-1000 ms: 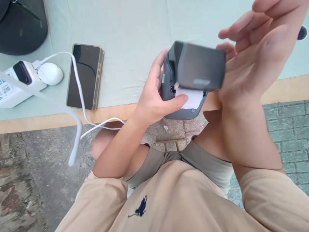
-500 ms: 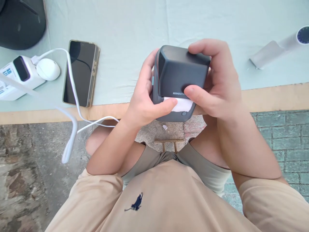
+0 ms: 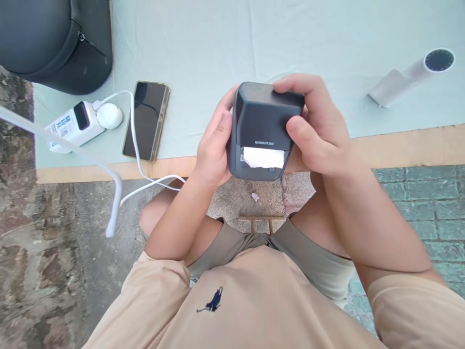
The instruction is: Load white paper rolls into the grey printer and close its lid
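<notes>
A dark grey label printer (image 3: 268, 114), marked NIIMBOT, is held between my two hands above the table's front edge. My left hand (image 3: 214, 145) wraps its left side, with the thumb along that side and the other fingers partly hidden behind it. On the right, my right hand (image 3: 321, 126) grips the casing, index finger on the top and thumb at the right of the front face. A strip of white label paper (image 3: 264, 158) with a ragged lower edge sticks out of the slot, just above the power button (image 3: 271, 169).
Left of the printer lie a phone (image 3: 145, 121) and a white power strip (image 3: 78, 123) with a plug and white cable (image 3: 132, 131). A black zippered case (image 3: 83, 63) stands at the back left. On the right lies a white paper roll (image 3: 410, 80). A paper scrap (image 3: 255, 197) is on the ground.
My left thumb has moved off the label paper to the printer's left side, exposing the strip. My right thumb has shifted up the front face. The view has shifted left.
</notes>
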### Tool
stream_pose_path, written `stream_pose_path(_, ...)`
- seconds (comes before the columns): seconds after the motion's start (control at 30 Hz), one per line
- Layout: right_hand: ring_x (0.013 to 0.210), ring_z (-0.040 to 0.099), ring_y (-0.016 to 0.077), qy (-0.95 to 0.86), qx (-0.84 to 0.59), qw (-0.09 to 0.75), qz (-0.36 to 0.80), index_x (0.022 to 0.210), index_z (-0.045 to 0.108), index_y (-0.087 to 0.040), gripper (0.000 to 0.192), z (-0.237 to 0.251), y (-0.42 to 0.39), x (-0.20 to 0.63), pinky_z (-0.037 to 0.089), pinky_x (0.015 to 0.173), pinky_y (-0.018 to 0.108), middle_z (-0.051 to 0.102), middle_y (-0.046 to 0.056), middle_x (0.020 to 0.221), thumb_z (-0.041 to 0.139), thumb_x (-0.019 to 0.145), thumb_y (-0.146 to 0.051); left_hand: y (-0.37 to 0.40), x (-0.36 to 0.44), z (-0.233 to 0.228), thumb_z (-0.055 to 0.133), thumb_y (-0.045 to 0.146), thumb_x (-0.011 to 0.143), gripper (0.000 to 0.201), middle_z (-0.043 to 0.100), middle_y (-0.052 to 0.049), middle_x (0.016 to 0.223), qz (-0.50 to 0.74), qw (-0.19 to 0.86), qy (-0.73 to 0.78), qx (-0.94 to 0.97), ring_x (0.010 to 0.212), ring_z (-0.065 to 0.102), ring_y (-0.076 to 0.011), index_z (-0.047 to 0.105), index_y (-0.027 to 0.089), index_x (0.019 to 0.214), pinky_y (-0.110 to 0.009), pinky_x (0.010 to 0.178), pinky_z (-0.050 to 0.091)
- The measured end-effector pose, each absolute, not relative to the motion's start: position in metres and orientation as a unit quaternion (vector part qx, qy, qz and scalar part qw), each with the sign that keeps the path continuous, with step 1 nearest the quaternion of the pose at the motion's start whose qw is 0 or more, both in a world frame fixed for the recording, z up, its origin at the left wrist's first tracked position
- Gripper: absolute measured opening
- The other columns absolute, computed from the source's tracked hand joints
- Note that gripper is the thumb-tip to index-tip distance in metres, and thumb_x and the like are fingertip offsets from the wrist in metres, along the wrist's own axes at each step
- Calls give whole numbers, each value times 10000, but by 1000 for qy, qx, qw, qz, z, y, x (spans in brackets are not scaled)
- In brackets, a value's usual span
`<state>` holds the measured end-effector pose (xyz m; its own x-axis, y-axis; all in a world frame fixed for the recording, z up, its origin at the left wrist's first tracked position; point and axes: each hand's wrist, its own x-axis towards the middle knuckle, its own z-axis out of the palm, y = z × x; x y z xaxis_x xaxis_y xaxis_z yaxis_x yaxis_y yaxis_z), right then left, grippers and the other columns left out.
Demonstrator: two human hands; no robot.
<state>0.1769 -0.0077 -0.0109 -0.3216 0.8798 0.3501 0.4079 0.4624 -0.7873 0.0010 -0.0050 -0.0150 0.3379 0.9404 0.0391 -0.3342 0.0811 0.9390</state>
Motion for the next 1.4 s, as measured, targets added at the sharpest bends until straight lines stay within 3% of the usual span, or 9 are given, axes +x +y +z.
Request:
stream_pose_path(0.4,1312,370,148,-764,-378,411,323,1264,364,-272,629,-5,-4,178,347,1147,329,397,32,1337,637,711,-402,6,-5,-20,498,464,835,414,595,71,1207,446,718,297,445,1405,236,-254,437,339,1225,-413,1137,339)
stream_pose_path(0.47,1327,345,164,-766,-388,418,296,1245,387,-258,619,-6,-5,177,381,1111,335,402,40,1323,627,708,-451,1,-2,-12,390,351,909,347,607,15,1115,476,721,301,402,1394,265,-280,441,227,1229,-456,1141,313)
stream_pose_path(0.6,936,533,119,-721,-462,495,146,1080,487,-224,543,-9,-9,171,475,718,257,497,35,1082,639,662,-535,-9,4,4,305,293,931,317,615,-47,1042,506,738,293,338,1298,428,-249,477,150,1155,-396,1103,371)
stream_pose_path(0.7,547,426,-28,-661,-475,569,119,932,483,-196,266,-3,-11,165,355,515,182,498,-17,910,587,773,-383,-9,2,3,456,242,863,313,609,-53,1134,480,747,300,350,1245,485,-253,462,219,1176,-369,982,474)
stream_pose_path(0.8,561,492,-27,-634,-495,578,140,866,454,-174,102,12,-10,163,367,477,163,486,-15,884,475,856,-273,-6,-2,-6,573,175,758,448,605,-22,1167,465,738,304,383,1156,550,-258,466,272,1182,-317,862,515)
stream_pose_path(0.97,713,555,27,-727,-514,437,128,862,530,-155,108,29,-7,170,383,537,174,569,4,865,457,852,-233,-3,-4,-10,553,218,768,479,583,-24,1203,460,737,298,395,1200,524,-261,430,232,1231,-337,917,506)
stream_pose_path(1.2,584,379,41,-807,-582,-5,99,1126,506,-346,389,52,8,167,291,593,258,622,-61,918,581,746,-384,-4,-5,-8,592,258,763,538,579,-30,1214,434,755,295,395,1158,554,-260,404,258,1268,-321,864,532)
stream_pose_path(1.3,558,339,33,-810,-578,11,103,1089,534,-357,385,62,6,164,276,599,274,616,-56,868,627,715,-366,-5,-6,-11,577,270,776,547,567,-17,1222,444,756,297,378,1203,532,-235,379,248,1286,-317,927,509)
stream_pose_path(1.4,578,439,25,-762,-575,198,223,1059,566,-309,378,61,-2,171,302,539,248,604,-34,876,654,691,-301,-5,-6,-14,567,279,774,569,600,4,1138,461,752,293,368,1194,544,-218,352,267,1301,-344,945,503)
